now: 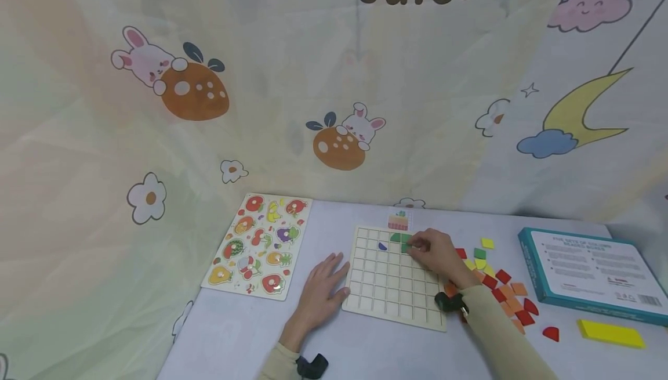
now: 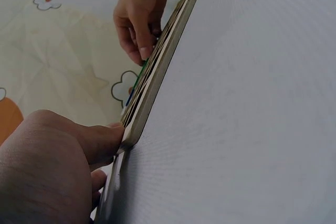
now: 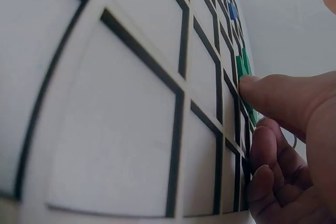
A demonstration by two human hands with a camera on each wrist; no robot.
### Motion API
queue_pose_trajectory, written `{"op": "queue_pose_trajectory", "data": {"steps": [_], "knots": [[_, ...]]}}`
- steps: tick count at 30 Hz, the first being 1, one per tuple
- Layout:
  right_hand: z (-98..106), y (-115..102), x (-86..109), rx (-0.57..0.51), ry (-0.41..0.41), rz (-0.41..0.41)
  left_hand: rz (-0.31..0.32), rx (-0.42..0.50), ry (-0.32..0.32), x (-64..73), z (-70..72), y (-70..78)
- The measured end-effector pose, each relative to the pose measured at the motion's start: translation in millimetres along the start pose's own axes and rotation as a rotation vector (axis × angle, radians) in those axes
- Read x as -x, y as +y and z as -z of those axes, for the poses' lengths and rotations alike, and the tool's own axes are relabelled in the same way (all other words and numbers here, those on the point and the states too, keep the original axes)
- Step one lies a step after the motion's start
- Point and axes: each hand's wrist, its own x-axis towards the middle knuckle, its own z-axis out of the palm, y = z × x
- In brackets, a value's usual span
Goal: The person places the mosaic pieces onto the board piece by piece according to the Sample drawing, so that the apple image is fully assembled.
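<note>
Grid board (image 1: 381, 287) lies flat in the middle of the white-covered bench (image 1: 376, 351), a pale square with many small compartments. Starting at the far left, a fruit board (image 1: 254, 251) rests on the bench, slightly askew, with apples, bananas, a watermelon and other fruit pictured on it.

Between the two boards is the left hand (image 1: 322, 292), its fingers extended and apart, touching the grid board's left edge; the left wrist view shows the thumb against that edge near a corner. A black device is strapped at the wrist, by a beige sleeve.

On the grid board, a small blue piece (image 1: 382, 246) with a rounded side sits toward the back. Just behind the board is a little picture card (image 1: 399, 221). To the right of the blue piece, a green curved piece (image 1: 395, 237) lies near the back edge, beside a green tile (image 1: 405, 248). The right hand (image 1: 435, 254) comes in from the right, thumb and curled fingers clamped on the green tile.

Right of the board spread loose tiles (image 1: 507, 292) in red, orange, yellow and green, some partly hidden by the arm. Further right lie a teal-edged box (image 1: 579, 264) and, in front of it, a yellow block (image 1: 612, 333).
</note>
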Motion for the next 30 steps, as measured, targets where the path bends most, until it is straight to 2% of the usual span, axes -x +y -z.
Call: {"op": "queue_pose_trajectory", "data": {"steps": [14,20,24,30], "knots": [[4,-2,-1.2,-0.016,-0.013,-0.009,-0.005,0.000,-0.002,-2.7,-0.3,-1.8],[8,3,1.5,-0.007,0.030,0.023,-0.003,-0.009,-0.007,-3.5,-1.8,-2.5],[23,14,7.7,0.015,0.057,-0.004,0.001,-0.008,-0.010,-3.3,-1.9,-1.4],[63,37,21.4,0.082,0.027,-0.124,-0.005,-0.005,0.000,-0.6,-0.1,0.1]]}}
